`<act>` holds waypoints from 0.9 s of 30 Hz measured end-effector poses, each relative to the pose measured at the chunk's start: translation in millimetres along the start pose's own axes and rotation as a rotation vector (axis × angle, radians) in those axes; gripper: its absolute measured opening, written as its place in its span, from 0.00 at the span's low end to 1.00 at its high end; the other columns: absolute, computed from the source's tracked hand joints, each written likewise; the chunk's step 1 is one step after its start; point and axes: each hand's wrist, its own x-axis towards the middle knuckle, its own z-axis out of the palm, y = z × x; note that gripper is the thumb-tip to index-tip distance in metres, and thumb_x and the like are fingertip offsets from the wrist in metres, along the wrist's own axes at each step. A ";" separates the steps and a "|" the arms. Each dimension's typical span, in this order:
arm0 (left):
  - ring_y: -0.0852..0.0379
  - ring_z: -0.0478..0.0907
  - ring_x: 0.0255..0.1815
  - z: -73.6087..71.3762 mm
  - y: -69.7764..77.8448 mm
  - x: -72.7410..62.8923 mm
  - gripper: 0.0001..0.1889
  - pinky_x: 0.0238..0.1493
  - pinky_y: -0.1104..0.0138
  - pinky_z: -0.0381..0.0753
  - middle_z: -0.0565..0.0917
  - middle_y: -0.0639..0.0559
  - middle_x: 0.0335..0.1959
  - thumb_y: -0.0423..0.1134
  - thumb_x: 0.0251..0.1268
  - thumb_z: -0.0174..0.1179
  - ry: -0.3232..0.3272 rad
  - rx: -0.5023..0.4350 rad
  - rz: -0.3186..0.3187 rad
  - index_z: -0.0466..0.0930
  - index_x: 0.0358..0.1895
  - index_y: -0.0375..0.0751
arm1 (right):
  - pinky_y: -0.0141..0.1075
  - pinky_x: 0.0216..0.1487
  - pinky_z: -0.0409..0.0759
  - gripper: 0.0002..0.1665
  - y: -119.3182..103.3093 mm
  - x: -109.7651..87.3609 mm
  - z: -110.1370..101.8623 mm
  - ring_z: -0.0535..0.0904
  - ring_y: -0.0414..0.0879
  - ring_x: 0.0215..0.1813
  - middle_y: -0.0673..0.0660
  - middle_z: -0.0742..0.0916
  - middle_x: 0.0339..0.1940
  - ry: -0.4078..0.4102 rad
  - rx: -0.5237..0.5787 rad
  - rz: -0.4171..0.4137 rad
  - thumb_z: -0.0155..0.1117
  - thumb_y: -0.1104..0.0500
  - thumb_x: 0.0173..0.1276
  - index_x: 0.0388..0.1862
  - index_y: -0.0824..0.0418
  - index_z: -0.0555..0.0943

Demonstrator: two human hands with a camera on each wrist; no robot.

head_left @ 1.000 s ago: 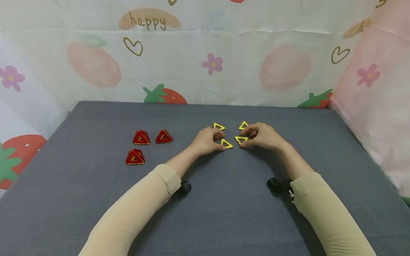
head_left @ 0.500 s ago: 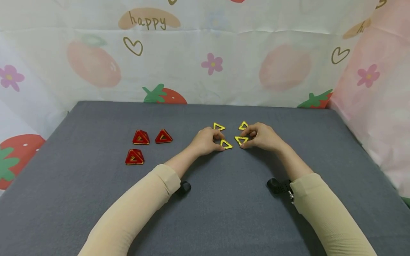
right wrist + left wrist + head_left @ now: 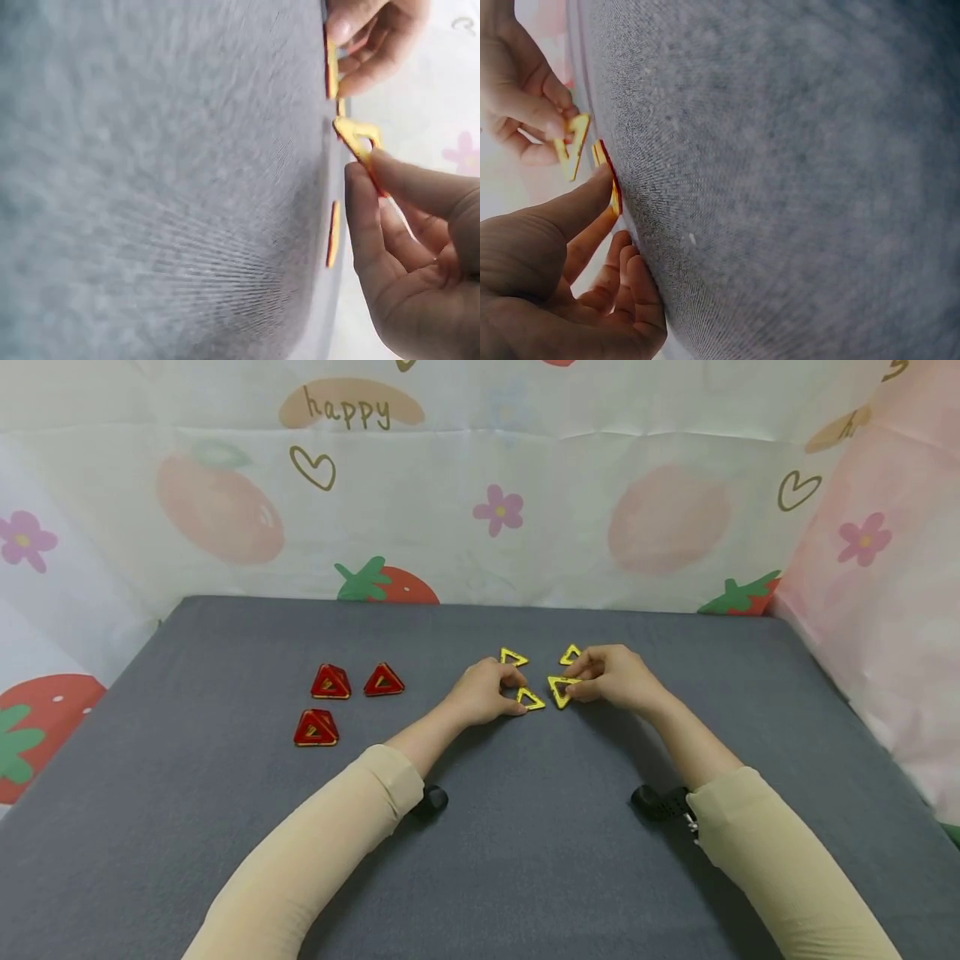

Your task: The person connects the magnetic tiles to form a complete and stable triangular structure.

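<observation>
My left hand [image 3: 487, 693] pinches a yellow open-centred triangular tile [image 3: 535, 707] between thumb and index finger, down at the grey table. In the left wrist view that tile [image 3: 614, 180] shows a red underside edge. My right hand [image 3: 621, 681] pinches another yellow triangular tile [image 3: 552, 692], raised and tilted off the cloth. The right wrist view shows this tile [image 3: 351, 136] apart from the tile under the left fingers. Two more yellow triangular tiles lie just beyond the hands, one at the left [image 3: 503, 657] and one at the right [image 3: 565, 655], partly behind the fingers.
Three red pyramid-like triangular pieces stand at the left: one at the back [image 3: 383, 681], one beside it [image 3: 330, 683], one nearer [image 3: 316, 729]. Grey cloth [image 3: 517, 860] covers the table. A printed curtain [image 3: 555, 460] rises behind its far edge.
My right hand has lifted its yellow tile from lying flat to a tilt, the thumb moving in against it. The left hand has stayed nearly still on its tile.
</observation>
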 end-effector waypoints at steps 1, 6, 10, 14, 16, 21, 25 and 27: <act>0.47 0.76 0.60 -0.3 0.1 -0.1 0.21 0.63 0.57 0.76 0.79 0.44 0.57 0.41 0.61 0.69 0.000 -0.001 -0.002 0.81 0.58 0.43 | 0.39 0.45 0.86 0.16 -1.5 -1.3 -0.2 0.86 0.44 0.40 0.59 0.88 0.41 -0.020 0.034 0.002 0.69 0.60 0.65 0.50 0.64 0.82; 0.48 0.76 0.59 -1.1 0.9 -0.7 0.21 0.62 0.57 0.76 0.79 0.43 0.57 0.41 0.61 0.69 0.001 0.010 0.002 0.82 0.57 0.43 | 0.41 0.47 0.87 0.17 -8.9 -9.4 4.2 0.86 0.42 0.38 0.53 0.87 0.35 -0.164 0.155 -0.012 0.67 0.63 0.65 0.52 0.68 0.81; 0.48 0.77 0.59 -1.2 0.9 -1.0 0.21 0.62 0.57 0.76 0.79 0.43 0.56 0.41 0.62 0.69 -0.003 0.028 0.012 0.82 0.57 0.43 | 0.42 0.45 0.88 0.15 -18.4 -18.8 17.2 0.88 0.43 0.36 0.53 0.89 0.34 -0.267 0.192 0.001 0.68 0.65 0.65 0.50 0.69 0.81; 0.47 0.76 0.59 -0.7 0.1 -0.6 0.21 0.62 0.57 0.76 0.79 0.43 0.57 0.42 0.62 0.69 -0.006 0.028 0.017 0.81 0.58 0.43 | 0.39 0.42 0.88 0.14 -27.5 -28.3 34.7 0.88 0.42 0.34 0.53 0.90 0.33 -0.326 0.199 0.038 0.70 0.65 0.63 0.47 0.69 0.82; 0.47 0.76 0.59 -0.5 -0.3 -0.4 0.21 0.62 0.57 0.76 0.79 0.43 0.56 0.42 0.62 0.69 -0.006 0.025 0.019 0.81 0.57 0.43 | 0.38 0.40 0.88 0.13 -30.8 -32.8 42.8 0.88 0.42 0.33 0.53 0.90 0.30 -0.337 0.185 0.044 0.71 0.65 0.62 0.45 0.68 0.83; 0.47 0.76 0.59 -0.5 -1.1 -0.4 0.20 0.62 0.57 0.76 0.79 0.43 0.56 0.42 0.62 0.69 -0.002 0.019 0.020 0.81 0.57 0.43 | 0.37 0.37 0.87 0.10 -39.1 -41.7 58.6 0.87 0.40 0.30 0.52 0.90 0.26 -0.308 0.088 0.027 0.74 0.63 0.58 0.39 0.63 0.86; 0.47 0.76 0.59 -0.9 -1.1 -0.9 0.21 0.63 0.57 0.76 0.79 0.43 0.57 0.42 0.62 0.69 -0.005 0.022 0.024 0.81 0.57 0.43 | 0.36 0.34 0.86 0.07 -43.7 -45.8 64.1 0.86 0.40 0.27 0.52 0.90 0.26 -0.265 -0.014 -0.013 0.75 0.60 0.58 0.35 0.58 0.86; 0.47 0.76 0.60 -1.3 -0.7 -1.5 0.21 0.63 0.56 0.75 0.78 0.43 0.57 0.42 0.62 0.69 -0.008 0.023 0.025 0.81 0.58 0.43 | 0.35 0.34 0.85 0.06 -44.9 -47.1 65.1 0.85 0.40 0.27 0.51 0.90 0.26 -0.256 -0.045 -0.033 0.75 0.59 0.58 0.34 0.57 0.86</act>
